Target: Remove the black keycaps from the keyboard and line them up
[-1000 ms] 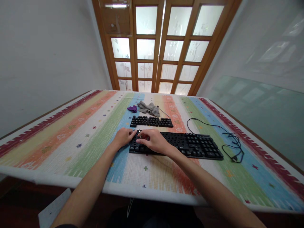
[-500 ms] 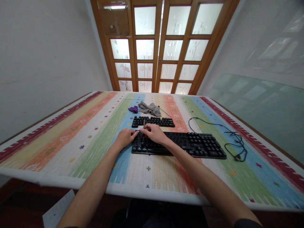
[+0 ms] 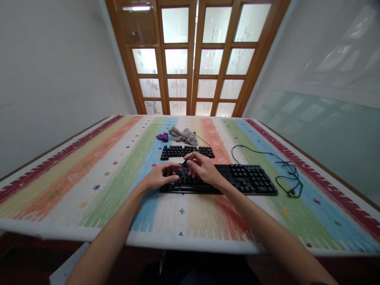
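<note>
A black keyboard lies in front of me, with many keycaps off its left and middle part. Over its left end is my left hand, thumb and fingers apart, nothing visible between them. My right hand, just to the right, is closed on a small dark, thin tool that I cannot make out fully; it tilts toward the left fingers. Whether a keycap is caught in it is too small to tell. Behind the keyboard, loose black keycaps are laid out in rows.
At the back lie a grey cloth, a purple cloth and a thin rod. The keyboard's cable coils on the right. A striped tablecloth covers the table; its front edge is near me.
My right hand has lifted and turned, tilting the tool from upright to slanted. My left hand has come off the keyboard's edge and its fingers have opened. The view has shifted slightly.
</note>
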`<state>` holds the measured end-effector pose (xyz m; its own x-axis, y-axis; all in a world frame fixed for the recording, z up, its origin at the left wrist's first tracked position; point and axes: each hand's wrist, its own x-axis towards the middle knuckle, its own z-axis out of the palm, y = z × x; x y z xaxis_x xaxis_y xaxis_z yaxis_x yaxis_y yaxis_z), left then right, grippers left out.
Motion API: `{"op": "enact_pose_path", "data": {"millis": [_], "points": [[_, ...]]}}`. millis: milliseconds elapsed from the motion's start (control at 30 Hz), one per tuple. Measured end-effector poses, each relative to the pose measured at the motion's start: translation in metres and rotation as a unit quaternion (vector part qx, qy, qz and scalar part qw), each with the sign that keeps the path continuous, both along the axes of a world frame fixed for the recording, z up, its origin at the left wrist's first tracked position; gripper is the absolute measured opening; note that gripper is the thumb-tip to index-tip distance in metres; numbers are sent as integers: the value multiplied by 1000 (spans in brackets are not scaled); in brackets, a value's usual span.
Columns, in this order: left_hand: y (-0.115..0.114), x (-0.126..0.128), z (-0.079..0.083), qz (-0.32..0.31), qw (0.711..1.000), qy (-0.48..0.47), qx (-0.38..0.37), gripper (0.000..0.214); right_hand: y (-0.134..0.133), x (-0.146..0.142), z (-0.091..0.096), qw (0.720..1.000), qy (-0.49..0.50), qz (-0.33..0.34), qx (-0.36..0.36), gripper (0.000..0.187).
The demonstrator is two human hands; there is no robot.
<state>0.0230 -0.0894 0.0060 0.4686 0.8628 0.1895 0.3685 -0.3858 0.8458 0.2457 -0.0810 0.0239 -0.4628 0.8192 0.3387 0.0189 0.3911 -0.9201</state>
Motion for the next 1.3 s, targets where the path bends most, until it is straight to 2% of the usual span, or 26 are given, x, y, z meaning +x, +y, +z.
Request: {"op": "enact_pose_path", "data": {"millis": [167, 333, 500, 633, 900, 1300], "points": [[-2, 3, 0, 13, 999, -33, -29, 42, -4, 7, -7, 998, 54, 9, -25, 39], [-3, 5, 0, -4, 995, -65, -80, 42, -7, 10, -15, 994, 85, 31, -57, 40], [-4, 8, -1, -2, 994, -76, -84, 44, -12, 10, -21, 994, 92, 17, -63, 39], [-6, 8, 0, 37, 997, -53, -41, 40, -12, 9, -23, 992, 104, -15, -70, 41], [-6, 9, 3, 65, 990, 3, 125, 25, -14, 2, -22, 988, 107, -89, -61, 38], [-7, 14, 0, 51, 982, 66, 168, 15, -20, 2, -25, 992, 53, -116, -17, 28]]}}
